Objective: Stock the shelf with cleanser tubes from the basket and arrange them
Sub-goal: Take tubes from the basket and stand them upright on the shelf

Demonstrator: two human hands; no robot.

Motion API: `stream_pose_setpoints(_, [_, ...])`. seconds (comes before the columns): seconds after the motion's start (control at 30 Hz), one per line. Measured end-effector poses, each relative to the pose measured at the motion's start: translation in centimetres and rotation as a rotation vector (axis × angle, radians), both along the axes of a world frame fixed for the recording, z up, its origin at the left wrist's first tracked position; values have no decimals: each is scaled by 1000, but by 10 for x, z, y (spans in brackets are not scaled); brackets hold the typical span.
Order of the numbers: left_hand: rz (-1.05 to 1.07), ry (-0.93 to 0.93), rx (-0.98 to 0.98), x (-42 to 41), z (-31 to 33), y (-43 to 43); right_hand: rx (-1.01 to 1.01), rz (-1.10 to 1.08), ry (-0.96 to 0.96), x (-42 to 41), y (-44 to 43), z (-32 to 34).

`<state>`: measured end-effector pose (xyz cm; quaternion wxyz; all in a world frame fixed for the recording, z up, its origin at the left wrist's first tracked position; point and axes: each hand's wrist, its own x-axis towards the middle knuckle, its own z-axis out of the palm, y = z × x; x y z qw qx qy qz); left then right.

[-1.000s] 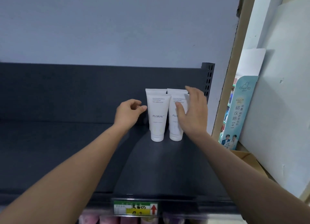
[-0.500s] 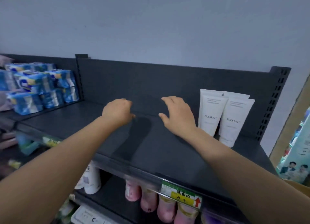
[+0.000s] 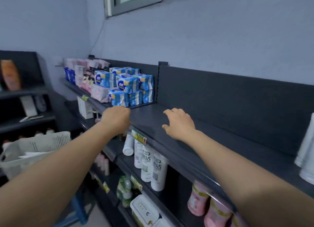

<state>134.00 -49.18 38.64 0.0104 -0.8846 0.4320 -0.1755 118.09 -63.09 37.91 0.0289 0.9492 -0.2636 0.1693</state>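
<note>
Both arms reach over the dark top shelf (image 3: 212,135); the left hand (image 3: 117,119) is at its front edge, fingers curled under, with nothing visible in them; the right hand (image 3: 180,123) is over the bare shelf, fingers loosely spread and thumb out, and I cannot tell whether it touches. The white tubes (image 3: 305,152) stand blurred at the far right of this shelf, well apart from both hands; the pale basket (image 3: 15,160) is low on the left, with white items inside. Blue packs (image 3: 129,85) are stacked on the shelf's left end; white bottles (image 3: 153,165) and pink bottles (image 3: 198,201) stand on the shelf below.
</note>
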Motion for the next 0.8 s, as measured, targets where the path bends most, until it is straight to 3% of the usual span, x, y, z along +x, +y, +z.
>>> stream_pose_setpoints(0.8, [349, 156, 96, 255, -78, 262, 114, 312, 153, 314, 214, -75])
